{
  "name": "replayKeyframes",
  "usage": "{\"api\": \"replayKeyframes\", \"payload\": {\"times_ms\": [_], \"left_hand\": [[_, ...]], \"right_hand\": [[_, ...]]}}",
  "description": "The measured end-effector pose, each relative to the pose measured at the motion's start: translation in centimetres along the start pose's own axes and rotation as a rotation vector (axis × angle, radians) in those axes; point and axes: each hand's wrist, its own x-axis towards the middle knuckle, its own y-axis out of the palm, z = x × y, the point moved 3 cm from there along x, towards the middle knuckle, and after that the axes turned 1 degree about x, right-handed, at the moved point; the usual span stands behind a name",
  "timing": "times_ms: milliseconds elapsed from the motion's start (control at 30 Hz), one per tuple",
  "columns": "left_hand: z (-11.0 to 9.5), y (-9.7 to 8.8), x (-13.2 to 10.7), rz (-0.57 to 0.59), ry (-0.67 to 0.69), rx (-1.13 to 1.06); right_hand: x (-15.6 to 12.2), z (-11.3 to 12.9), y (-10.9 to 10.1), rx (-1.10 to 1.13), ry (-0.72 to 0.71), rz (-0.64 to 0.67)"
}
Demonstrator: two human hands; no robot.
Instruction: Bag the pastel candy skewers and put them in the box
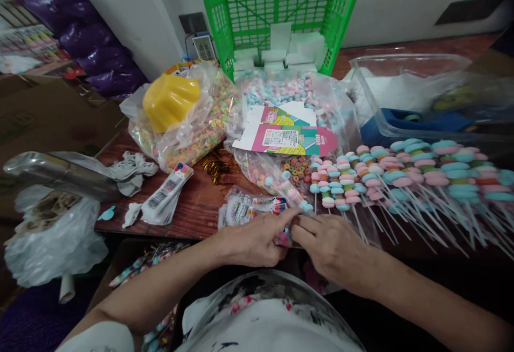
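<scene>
My left hand (259,238) and my right hand (330,245) meet at the table's front edge, fingers pinched close together. Just above them runs a candy skewer (295,196) in pale pink and blue, which seems to be in a clear wrapper. Its lower end goes between my fingers, and a bit of printed wrapper (284,238) shows below my left index finger. My fingers hide the exact grip. Beside my left hand lies a pile of printed plastic sleeves (244,210). Many candy skewers (401,172) with white sticks lie to the right of my right hand.
Behind are a bag of ring candies (209,132) with a yellow bowl (171,100), a bag of pink and blue candies (277,87) under printed cartons (287,137), and a green basket (341,20). Left are labels (164,196) and a metal cylinder (60,175); right, a clear bin (369,95).
</scene>
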Motion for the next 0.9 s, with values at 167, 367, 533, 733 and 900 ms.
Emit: {"api": "replayKeyframes", "payload": {"times_ms": [167, 367, 533, 733, 900], "left_hand": [[0.6, -0.5, -0.2, -0.045, 0.025, -0.297], [1.9, -1.5, -1.8, 0.011, 0.003, -0.32], [1.9, -1.5, -2.4, -0.291, -0.079, -0.08], [0.9, -0.5, -1.3, -0.354, -0.048, -0.023], [0.6, -1.0, -1.9, -0.328, -0.064, -0.455]], "right_hand": [[0.8, -0.4, 0.5, 0.046, -0.083, -0.11], [0.8, -1.6, -2.4, -0.023, -0.219, -0.22], [0.8, -1.2, -3.5, -0.156, -0.177, -0.197], [1.9, 0.9, -0.6, -0.121, -0.044, -0.132], [2.6, -0.7, -1.7, 0.02, 0.046, -0.218]]}}
